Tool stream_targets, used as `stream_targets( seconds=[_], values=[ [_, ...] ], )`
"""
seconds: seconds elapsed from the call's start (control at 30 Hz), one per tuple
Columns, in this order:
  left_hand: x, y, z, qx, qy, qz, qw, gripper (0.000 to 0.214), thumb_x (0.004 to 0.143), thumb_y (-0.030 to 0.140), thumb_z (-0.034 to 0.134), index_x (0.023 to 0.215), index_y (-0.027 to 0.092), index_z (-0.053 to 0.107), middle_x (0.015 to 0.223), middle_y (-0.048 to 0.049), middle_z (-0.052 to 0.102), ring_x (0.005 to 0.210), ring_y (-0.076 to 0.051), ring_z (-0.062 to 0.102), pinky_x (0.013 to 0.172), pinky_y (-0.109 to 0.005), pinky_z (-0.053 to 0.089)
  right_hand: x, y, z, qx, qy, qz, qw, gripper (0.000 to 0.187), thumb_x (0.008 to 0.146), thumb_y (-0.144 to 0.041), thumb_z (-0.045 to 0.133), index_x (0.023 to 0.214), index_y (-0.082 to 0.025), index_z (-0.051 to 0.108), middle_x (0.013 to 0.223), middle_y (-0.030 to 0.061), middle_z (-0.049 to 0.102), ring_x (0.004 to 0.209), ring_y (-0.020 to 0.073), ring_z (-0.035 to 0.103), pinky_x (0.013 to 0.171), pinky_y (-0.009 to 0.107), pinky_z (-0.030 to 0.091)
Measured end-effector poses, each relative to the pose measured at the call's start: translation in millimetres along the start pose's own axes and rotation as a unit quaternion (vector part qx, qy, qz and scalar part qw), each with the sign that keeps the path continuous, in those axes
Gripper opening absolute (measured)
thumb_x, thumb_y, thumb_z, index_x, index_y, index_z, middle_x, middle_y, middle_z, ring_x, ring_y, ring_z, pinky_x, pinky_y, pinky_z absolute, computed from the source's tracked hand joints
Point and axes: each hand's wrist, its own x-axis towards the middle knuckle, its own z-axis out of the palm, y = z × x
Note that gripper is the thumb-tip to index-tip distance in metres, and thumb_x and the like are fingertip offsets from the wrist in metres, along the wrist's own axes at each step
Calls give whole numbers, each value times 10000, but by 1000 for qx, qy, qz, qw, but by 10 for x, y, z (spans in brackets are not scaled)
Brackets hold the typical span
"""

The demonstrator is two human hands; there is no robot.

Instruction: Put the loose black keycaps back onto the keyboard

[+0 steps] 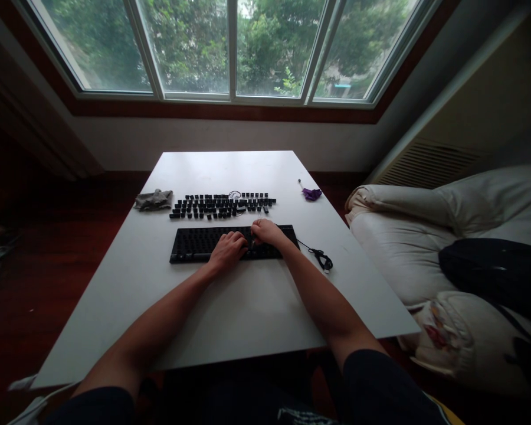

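A black keyboard (pixel 194 243) lies across the white table in front of me. My left hand (pixel 228 250) rests on its middle part, palm down, the fingers stretched forward and slightly bent over the keys. Just right of it, my right hand (pixel 266 231) is closed above the keyboard, the fingers pinched together. What it grips is hidden; a thin wire-like line shows at its fingertips. Behind the keyboard, loose black keycaps (pixel 207 206) stand in rows, with a thin wire loop (pixel 235 194) among them.
A grey cloth (pixel 154 200) lies on the table's left edge. To the right are a purple cloth-like item (pixel 311 194), a small thin stick (pixel 300 183) and a coiled black cable (pixel 322 258) running from the keyboard. A cushioned pale sofa (pixel 393 248) stands right of the white table (pixel 230 319).
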Motion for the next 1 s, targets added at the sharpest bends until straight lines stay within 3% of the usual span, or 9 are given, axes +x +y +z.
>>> stream_targets(
  seconds=[0.13, 0.27, 0.37, 0.63, 0.83, 1.0],
  values=[
    [-2, -13, 18, 2, -2, -1, 1000, 136, 983, 287, 582, 1078, 222, 653, 1150, -73, 636, 1055, -243, 538, 892, -398, 403, -199, -154, -46, -138, 19, -86, 987, 202, 897, -212, 486, 771, -182, 641, 606, 25, 681, 640, 158, 630, 613, 235, 390],
    [-3, -26, 32, 9, 0, 1, 1000, 140, 974, 299, 599, 1074, 214, 645, 1161, -78, 632, 1068, -251, 531, 897, -402, 405, -387, -237, -162, -191, -61, -182, 963, 131, 870, -315, 611, 894, -202, 674, 772, 17, 732, 698, 154, 614, 606, 229, 350],
    [-3, -22, 28, 8, -1, 2, 1000, 129, 970, 299, 605, 1061, 217, 645, 1155, -77, 629, 1062, -247, 532, 893, -397, 405, -457, -250, -216, -203, -85, -177, 959, 101, 840, -265, 618, 905, -208, 669, 799, 6, 730, 690, 146, 603, 593, 226, 336],
    [6, -10, -1, 8, -6, 1, 1000, 137, 985, 312, 581, 1057, 218, 651, 1148, -71, 631, 1053, -238, 529, 888, -396, 402, -454, -235, -169, -223, -76, -190, 953, 121, 787, -250, 670, 900, -213, 650, 863, 19, 733, 757, 163, 618, 609, 226, 340],
    [-7, 0, 3, 3, -6, -10, 1000, 136, 982, 299, 582, 1073, 223, 649, 1145, -73, 630, 1063, -241, 529, 908, -403, 402, -345, -116, -210, -97, -96, -134, 982, 80, 771, -163, 625, 834, -212, 627, 715, -26, 729, 676, 143, 639, 604, 211, 384],
    [-13, 24, 22, -1, -3, -17, 1000, 133, 973, 294, 601, 1077, 225, 646, 1140, -70, 624, 1071, -245, 529, 912, -400, 406, -302, -21, -260, 14, -87, -97, 991, 80, 774, -151, 598, 840, -195, 605, 709, -29, 735, 687, 130, 653, 621, 191, 415]
  ],
)
